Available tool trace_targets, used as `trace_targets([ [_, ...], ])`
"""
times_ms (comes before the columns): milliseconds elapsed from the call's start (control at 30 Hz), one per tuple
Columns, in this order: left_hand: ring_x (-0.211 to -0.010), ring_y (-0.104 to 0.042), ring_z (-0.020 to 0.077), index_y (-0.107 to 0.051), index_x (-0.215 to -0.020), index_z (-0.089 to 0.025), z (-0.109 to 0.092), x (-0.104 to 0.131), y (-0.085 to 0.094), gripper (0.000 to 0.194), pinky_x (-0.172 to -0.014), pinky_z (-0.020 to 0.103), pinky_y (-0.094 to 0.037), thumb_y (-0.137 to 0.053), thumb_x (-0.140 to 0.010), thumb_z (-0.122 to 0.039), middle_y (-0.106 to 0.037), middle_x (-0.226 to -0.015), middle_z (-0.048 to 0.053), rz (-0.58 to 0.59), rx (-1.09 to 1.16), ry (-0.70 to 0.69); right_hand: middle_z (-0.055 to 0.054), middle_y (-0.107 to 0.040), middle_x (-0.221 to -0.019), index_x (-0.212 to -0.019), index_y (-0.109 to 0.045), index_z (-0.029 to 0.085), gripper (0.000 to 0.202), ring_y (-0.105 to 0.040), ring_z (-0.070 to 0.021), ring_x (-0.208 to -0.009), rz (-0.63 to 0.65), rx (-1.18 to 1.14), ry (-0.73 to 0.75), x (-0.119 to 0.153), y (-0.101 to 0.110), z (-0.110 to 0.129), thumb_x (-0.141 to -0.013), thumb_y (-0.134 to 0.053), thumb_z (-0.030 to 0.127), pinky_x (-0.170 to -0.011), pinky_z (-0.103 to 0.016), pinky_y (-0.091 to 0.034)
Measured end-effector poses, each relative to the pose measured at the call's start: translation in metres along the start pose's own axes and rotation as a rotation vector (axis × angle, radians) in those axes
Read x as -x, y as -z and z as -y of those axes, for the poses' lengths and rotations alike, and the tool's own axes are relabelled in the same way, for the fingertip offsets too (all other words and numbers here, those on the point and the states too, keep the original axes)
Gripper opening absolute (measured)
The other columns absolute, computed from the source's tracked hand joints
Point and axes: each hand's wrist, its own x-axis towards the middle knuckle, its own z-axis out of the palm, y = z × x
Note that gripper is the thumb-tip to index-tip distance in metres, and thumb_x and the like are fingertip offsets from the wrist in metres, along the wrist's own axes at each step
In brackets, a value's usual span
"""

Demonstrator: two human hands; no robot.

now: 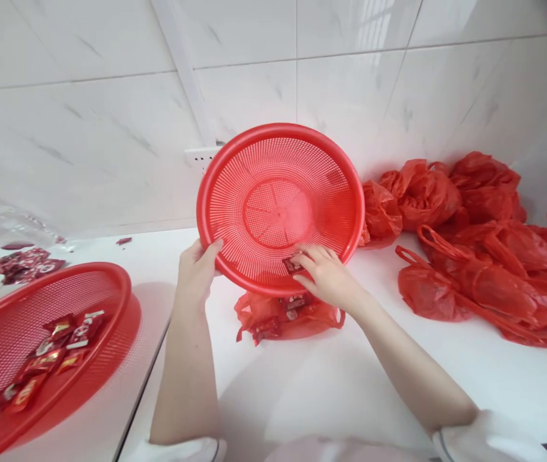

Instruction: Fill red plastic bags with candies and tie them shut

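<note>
1. Red plastic basket (277,218), centre of frame: I judge it light, springy, best held by its rim (280,131).
2. Left fingers (213,249) grip that rim.
3. Right fingers (318,255) touch a packet (289,264); whether gripping, I can't tell.

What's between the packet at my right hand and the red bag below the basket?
The basket's lower rim: the packet is inside the basket, at your right hand, with the bag below.

Baskets (280,131) red, mesh-patterned. Bags (429,196) red. Sweets (45,363) red, white lettering, golden marks. Wall tiles (244,96) white, grey streaks. Table (350,391) white. Sleeves (181,451) white, dark stripe.
</note>
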Motion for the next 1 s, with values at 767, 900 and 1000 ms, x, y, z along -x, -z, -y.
trace_targets([
  [767,-0.067,-0.065,0.0197,-0.068,-0.103,-0.016,-0.001,0.013,-0.012,0.04,-0.052,0.03,-0.055,-0.069,-0.074,-0.044,-0.068,-0.082,0.006,0.177,0.025,-0.029,-0.006,-0.07,-0.082,-0.089,-0.066,0.018,0.031,-0.065,-0.0184,-0.074,0.078,-0.383,-0.278,-0.007,0.001,-0.012,-0.097,-0.044,0.037,-0.067,-0.027,-0.044],
  [900,-0.066,-0.065,0.019,-0.068,-0.103,-0.016,-0.003,0.01,-0.008,0.04,-0.052,0.029,-0.055,-0.069,-0.073,-0.042,-0.069,-0.084,0.006,0.128,0.012,-0.031,0.001,-0.056,-0.058,-0.072,-0.06,0.017,0.036,-0.051,-0.0126,-0.052,0.102,-0.438,-0.326,-0.005,0.008,-0.015,-0.092,-0.049,0.044,-0.052,-0.024,-0.034],
  [1000,-0.064,-0.066,0.0183,-0.068,-0.101,-0.016,-0.006,0.008,-0.003,0.038,-0.052,0.028,-0.055,-0.067,-0.072,-0.04,-0.07,-0.084,0.005,0.051,0.002,-0.029,0.004,-0.049,-0.054,-0.07,-0.059,0.016,0.037,-0.046,-0.0111,-0.05,0.137,-0.474,-0.301,-0.005,0.01,-0.013,-0.092,-0.049,0.045,-0.049,-0.023,-0.032],
])
